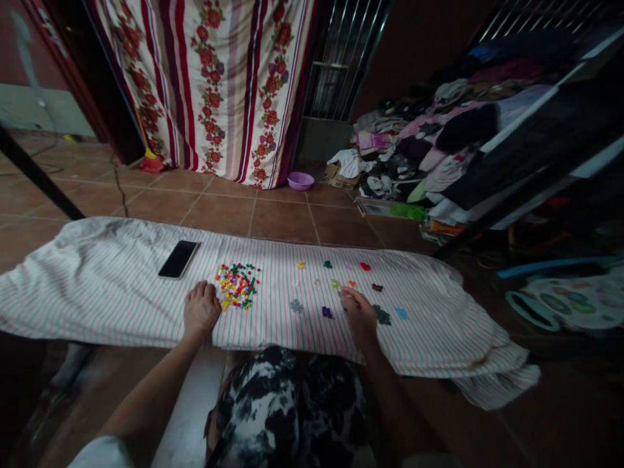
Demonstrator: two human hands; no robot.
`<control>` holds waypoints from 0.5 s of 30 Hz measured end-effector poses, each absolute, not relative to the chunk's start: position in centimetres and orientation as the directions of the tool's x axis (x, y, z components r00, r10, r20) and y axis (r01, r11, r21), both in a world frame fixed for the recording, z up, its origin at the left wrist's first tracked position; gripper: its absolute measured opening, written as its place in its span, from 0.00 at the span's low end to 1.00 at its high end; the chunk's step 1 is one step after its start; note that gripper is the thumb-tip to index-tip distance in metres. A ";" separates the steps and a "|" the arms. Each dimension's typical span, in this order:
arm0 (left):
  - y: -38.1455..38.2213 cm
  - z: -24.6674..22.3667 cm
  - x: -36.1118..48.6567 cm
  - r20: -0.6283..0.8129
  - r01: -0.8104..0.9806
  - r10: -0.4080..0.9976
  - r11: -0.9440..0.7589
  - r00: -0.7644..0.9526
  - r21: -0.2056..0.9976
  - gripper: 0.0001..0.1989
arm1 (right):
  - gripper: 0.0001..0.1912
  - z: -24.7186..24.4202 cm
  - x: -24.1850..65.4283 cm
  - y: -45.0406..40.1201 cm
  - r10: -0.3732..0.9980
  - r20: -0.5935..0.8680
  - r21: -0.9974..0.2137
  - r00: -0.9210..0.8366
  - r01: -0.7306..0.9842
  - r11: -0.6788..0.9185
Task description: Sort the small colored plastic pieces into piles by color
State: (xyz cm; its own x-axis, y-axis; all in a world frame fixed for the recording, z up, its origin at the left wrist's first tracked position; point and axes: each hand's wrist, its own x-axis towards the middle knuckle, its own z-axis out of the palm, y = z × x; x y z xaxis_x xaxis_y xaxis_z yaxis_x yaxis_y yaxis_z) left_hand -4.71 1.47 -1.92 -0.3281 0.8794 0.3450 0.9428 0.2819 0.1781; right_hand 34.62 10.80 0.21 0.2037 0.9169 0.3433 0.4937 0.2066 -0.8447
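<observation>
On the striped cloth, my left hand (pixel 202 307) lies with its fingers stretched out, against the left edge of a pile of small mixed-colour pieces (pixel 238 286). My right hand (pixel 359 312) reaches in among small groups sorted by colour; its thumb and forefinger are pinched together just below the orange pieces (pixel 351 283) and near the light green pieces (pixel 335 284). What the pinch holds, if anything, is too small to make out. Dark grey pieces (pixel 383 315) lie right of that hand, purple pieces (pixel 326 312) to its left. Red pieces (pixel 365 266) and dark green pieces (pixel 327 264) sit farther back.
A black-screened phone (pixel 179 260) rests left of the pile on the striped cloth (pixel 273 325). Beyond, on the tiled floor, stand a purple basin (pixel 301 181) and a heap of clothes (pixel 429 130). A floral curtain (pixel 229 91) hangs behind. Dark poles slant at both sides.
</observation>
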 end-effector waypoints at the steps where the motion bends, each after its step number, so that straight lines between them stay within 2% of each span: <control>1: 1.5 -2.0 -4.7 0.346 0.943 0.879 0.281 -0.328 0.179 0.16 | 0.18 0.4 32.9 11.1 0.921 0.371 -0.820 0.122 0.509 0.263; 4: 1.6 -2.2 -4.8 0.363 0.944 0.874 0.273 -0.324 0.184 0.16 | 0.19 0.7 27.7 12.0 0.883 0.436 -0.710 -0.171 0.538 0.455; 7: 1.7 -2.4 -4.8 0.380 0.944 0.866 0.272 -0.325 0.186 0.16 | 0.23 0.4 22.8 13.0 0.795 0.431 -0.596 -0.426 0.528 0.606; 11: 1.8 -2.5 -4.8 0.392 0.947 0.864 0.263 -0.316 0.184 0.16 | 0.26 -0.2 17.1 14.4 0.684 0.354 -0.479 -0.638 0.505 0.719; 15: 1.9 -2.6 -4.8 0.404 0.946 0.857 0.260 -0.319 0.196 0.16 | 0.26 -0.4 11.8 15.5 0.590 0.233 -0.381 -0.773 0.485 0.787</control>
State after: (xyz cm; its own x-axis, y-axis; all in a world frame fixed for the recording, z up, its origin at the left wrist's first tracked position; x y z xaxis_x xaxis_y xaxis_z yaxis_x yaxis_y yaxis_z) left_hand -4.80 1.88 -2.63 -0.3192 0.8574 0.4036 0.9456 0.2600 0.1956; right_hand 11.85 15.47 -0.39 -0.7734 0.5897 0.2329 0.4853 0.7869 -0.3811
